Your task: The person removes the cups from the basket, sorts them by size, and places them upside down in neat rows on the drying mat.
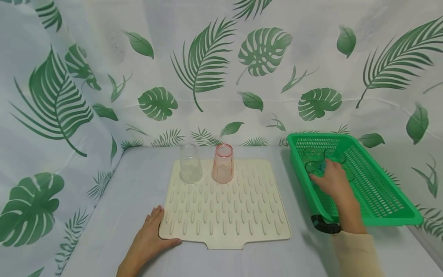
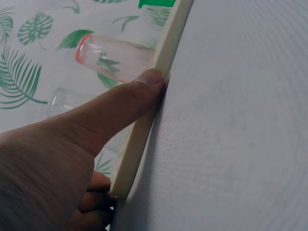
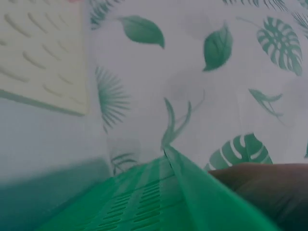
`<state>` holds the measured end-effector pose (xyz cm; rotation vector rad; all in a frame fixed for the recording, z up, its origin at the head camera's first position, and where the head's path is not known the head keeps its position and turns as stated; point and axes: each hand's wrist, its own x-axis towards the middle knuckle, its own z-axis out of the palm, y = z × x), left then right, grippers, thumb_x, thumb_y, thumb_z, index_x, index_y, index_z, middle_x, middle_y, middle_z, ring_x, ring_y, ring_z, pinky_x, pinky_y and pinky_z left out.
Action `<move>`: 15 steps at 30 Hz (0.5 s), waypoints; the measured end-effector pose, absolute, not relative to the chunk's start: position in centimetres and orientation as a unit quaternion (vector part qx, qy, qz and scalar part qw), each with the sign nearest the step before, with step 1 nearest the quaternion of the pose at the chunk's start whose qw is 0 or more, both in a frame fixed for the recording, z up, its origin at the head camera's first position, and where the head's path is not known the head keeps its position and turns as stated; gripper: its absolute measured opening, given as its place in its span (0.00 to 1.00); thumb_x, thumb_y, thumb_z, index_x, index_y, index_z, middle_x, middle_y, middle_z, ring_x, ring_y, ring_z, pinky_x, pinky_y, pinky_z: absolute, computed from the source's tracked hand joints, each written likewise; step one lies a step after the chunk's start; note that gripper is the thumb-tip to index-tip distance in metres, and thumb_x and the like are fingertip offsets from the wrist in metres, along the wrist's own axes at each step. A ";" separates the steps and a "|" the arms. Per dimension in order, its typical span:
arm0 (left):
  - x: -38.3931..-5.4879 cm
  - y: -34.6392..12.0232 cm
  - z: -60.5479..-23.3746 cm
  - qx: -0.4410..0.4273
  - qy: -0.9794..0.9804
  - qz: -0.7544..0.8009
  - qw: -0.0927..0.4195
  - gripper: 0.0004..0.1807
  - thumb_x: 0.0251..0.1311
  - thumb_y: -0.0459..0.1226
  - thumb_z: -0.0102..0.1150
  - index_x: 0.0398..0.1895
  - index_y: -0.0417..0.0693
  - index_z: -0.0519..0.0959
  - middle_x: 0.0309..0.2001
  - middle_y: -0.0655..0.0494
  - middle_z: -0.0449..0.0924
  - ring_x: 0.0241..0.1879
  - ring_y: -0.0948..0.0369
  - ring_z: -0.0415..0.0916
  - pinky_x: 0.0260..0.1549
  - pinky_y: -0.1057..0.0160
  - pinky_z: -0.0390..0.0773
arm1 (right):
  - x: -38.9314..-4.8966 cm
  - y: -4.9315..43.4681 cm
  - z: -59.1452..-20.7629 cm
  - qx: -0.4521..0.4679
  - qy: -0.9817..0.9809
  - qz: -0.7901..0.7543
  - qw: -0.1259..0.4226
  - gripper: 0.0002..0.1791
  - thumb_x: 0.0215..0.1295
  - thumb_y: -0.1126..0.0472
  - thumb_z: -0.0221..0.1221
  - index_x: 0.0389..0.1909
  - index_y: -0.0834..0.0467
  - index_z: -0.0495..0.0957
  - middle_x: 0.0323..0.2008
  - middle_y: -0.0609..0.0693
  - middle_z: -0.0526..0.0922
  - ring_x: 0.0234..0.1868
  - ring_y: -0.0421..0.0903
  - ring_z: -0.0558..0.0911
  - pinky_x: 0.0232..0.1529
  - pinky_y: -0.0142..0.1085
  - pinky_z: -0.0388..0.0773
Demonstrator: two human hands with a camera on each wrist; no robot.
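My left hand [image 1: 149,231] is at the near left corner of a cream ridged drying mat [image 1: 225,215]. Its thumb [image 2: 144,82] presses along the mat's front edge, and its other fingers lie against the left side. Upside down at the mat's back stand a clear glass [image 1: 191,169] and a pink glass [image 1: 223,165]. Inside a green basket [image 1: 387,219], my right hand [image 1: 333,181] reaches over several glasses, thumb and fingers beside the rim of one glass [image 1: 313,168]. Its fingertips are partly hidden, so its hold is unclear. The basket wall blocks the right wrist view.
A leaf-patterned curtain [image 1: 214,123] rises behind the table and at both sides. The basket stands right of the mat, with a strip of white tabletop [image 1: 294,204] between them. A black wrist strap [image 1: 325,225] is beside the basket's near left corner.
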<state>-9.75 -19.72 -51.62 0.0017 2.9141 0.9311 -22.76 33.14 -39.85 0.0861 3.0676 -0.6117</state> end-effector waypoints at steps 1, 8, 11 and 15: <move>-9.8 -19.7 -51.6 0.001 0.952 0.303 0.040 0.67 0.27 0.70 0.67 0.71 0.43 0.56 0.73 0.42 0.52 0.73 0.45 0.46 0.70 0.45 0.51 | -22.9 33.2 -39.8 0.021 0.982 -0.187 0.014 0.49 0.62 0.49 0.55 0.66 0.81 0.41 0.62 0.85 0.48 0.61 0.80 0.52 0.56 0.70 0.59; -9.9 -19.6 -51.5 -0.008 0.950 0.307 0.054 0.68 0.27 0.70 0.67 0.72 0.43 0.55 0.73 0.42 0.50 0.74 0.44 0.44 0.70 0.43 0.51 | -22.9 33.1 -39.0 0.001 0.986 -0.157 0.061 0.48 0.64 0.50 0.53 0.65 0.82 0.41 0.61 0.85 0.47 0.60 0.81 0.51 0.56 0.70 0.59; -9.8 -19.7 -51.5 -0.004 0.951 0.305 0.051 0.68 0.28 0.70 0.67 0.71 0.42 0.55 0.73 0.41 0.50 0.73 0.44 0.44 0.70 0.43 0.51 | -22.6 33.2 -38.4 -0.006 0.986 -0.150 0.069 0.50 0.63 0.47 0.54 0.65 0.83 0.42 0.61 0.85 0.48 0.60 0.80 0.52 0.56 0.70 0.59; -9.8 -19.7 -51.5 -0.005 0.951 0.305 0.046 0.67 0.28 0.69 0.67 0.71 0.42 0.55 0.73 0.41 0.51 0.73 0.43 0.45 0.70 0.43 0.51 | -22.4 33.3 -37.4 -0.025 0.987 -0.142 0.070 0.52 0.61 0.45 0.56 0.64 0.83 0.44 0.61 0.85 0.51 0.60 0.80 0.54 0.56 0.69 0.60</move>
